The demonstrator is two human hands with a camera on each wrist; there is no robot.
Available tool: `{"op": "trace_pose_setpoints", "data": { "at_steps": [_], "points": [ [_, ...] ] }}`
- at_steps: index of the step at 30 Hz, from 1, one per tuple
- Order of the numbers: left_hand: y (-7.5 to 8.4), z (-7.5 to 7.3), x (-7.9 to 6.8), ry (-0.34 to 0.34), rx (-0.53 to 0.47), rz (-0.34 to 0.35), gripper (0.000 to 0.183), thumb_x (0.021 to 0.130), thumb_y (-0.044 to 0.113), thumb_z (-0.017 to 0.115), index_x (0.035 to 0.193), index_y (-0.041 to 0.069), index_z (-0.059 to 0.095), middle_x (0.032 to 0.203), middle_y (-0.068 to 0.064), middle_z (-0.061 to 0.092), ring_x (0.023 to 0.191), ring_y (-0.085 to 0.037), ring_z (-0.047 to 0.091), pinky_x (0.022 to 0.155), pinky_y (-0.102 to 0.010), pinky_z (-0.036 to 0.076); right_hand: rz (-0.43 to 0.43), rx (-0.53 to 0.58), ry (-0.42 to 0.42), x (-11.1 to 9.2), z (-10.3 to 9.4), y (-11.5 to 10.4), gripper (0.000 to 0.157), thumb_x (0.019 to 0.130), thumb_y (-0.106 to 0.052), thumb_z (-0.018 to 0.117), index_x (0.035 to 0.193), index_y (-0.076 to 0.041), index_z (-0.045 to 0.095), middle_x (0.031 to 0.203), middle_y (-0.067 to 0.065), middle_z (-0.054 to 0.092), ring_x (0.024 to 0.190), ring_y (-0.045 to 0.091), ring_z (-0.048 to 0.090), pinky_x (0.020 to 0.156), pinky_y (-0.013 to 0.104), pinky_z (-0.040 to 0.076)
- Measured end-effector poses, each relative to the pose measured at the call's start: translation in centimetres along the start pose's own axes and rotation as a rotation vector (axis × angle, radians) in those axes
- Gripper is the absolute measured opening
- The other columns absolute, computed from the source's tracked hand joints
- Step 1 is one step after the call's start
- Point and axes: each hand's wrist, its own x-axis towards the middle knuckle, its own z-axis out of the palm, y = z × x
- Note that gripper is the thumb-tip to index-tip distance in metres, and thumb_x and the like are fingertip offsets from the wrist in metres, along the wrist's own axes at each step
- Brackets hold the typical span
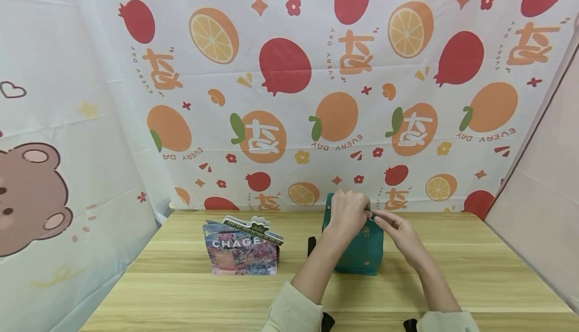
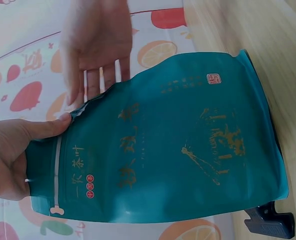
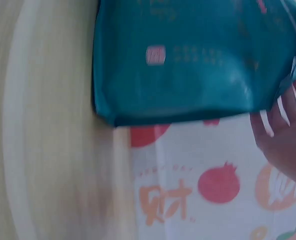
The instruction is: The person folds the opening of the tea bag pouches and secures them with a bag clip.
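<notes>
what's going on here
A person's left hand grips the top of an upright teal bag, while the right hand touches its upper corner. A black clip sits beside it. To the left, a colourful bag stands with a decorative clip across its top.

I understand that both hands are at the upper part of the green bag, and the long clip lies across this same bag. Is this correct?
Not quite: the head view shows the long clip across the top of the patterned pouch, not the green bag. The left hand and right hand are at the green bag's upper part.
</notes>
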Motion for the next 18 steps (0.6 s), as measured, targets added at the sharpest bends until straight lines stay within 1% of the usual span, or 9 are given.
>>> {"op": "trace_pose_setpoints", "data": {
  "at_steps": [2,4,6,10,13,16,18],
  "points": [
    [0.0,0.0,-0.1,-0.003,0.007,-0.003,0.010,0.077,0.037,0.072,0.077,0.028,0.075,0.058,0.012,0.060,0.049,-0.002,0.047,0.052,-0.017,0.033,-0.011,0.004,0.056,0.0,0.7,-0.5,0.045,0.092,-0.030,0.056,0.125,0.002,0.053,0.122,0.014,0.054,0.108,0.014,0.052,0.090,0.031,0.041],
    [0.0,0.0,-0.1,0.001,0.010,-0.007,0.010,0.077,0.037,0.072,0.077,0.028,0.075,0.058,0.011,0.060,0.049,-0.003,0.047,0.052,-0.017,0.034,-0.007,0.021,0.122,0.1,1.4,-0.8,0.042,0.092,-0.026,0.058,0.121,0.004,0.056,0.115,0.012,0.059,0.098,0.007,0.056,0.083,0.024,0.044],
    [0.0,0.0,-0.1,0.003,0.006,-0.010,0.009,0.077,0.036,0.072,0.076,0.027,0.075,0.058,0.011,0.060,0.049,-0.003,0.047,0.053,-0.018,0.035,0.001,0.035,0.186,0.1,2.0,-1.1,0.037,0.091,-0.020,0.059,0.117,0.007,0.058,0.111,0.012,0.061,0.092,0.005,0.057,0.079,0.022,0.045],
    [0.0,-0.1,-0.2,-0.002,-0.013,-0.009,0.009,0.077,0.035,0.073,0.077,0.026,0.075,0.058,0.011,0.060,0.049,-0.003,0.048,0.053,-0.017,0.034,0.027,0.001,0.273,0.1,2.8,-1.4,0.029,0.091,-0.012,0.057,0.114,0.007,0.060,0.109,0.013,0.062,0.088,0.005,0.057,0.076,0.023,0.047],
    [-0.1,-0.4,-0.2,-0.021,-0.029,0.004,0.010,0.077,0.035,0.072,0.080,0.026,0.075,0.060,0.011,0.061,0.050,-0.003,0.048,0.052,-0.017,0.034,0.022,-0.046,0.294,0.1,3.0,-1.3,0.026,0.093,-0.010,0.054,0.113,0.006,0.061,0.109,0.016,0.061,0.087,0.008,0.057,0.073,0.023,0.047],
    [-0.5,-0.9,-0.2,-0.054,-0.088,0.018,0.011,0.079,0.033,0.071,0.084,0.024,0.075,0.067,0.010,0.064,0.053,-0.003,0.052,0.051,-0.016,0.037,0.008,-0.074,0.300,0.2,3.1,-1.2,0.025,0.093,-0.010,0.053,0.111,0.005,0.062,0.108,0.017,0.061,0.088,0.010,0.056,0.072,0.023,0.047],
    [-0.9,-1.3,-0.3,-0.081,-0.140,0.021,0.012,0.080,0.032,0.071,0.086,0.022,0.074,0.072,0.008,0.065,0.056,-0.004,0.054,0.051,-0.015,0.038,0.004,-0.081,0.300,0.3,3.1,-1.2,0.025,0.093,-0.011,0.053,0.110,0.005,0.062,0.109,0.016,0.061,0.090,0.009,0.055,0.074,0.022,0.046]
  ]
}}
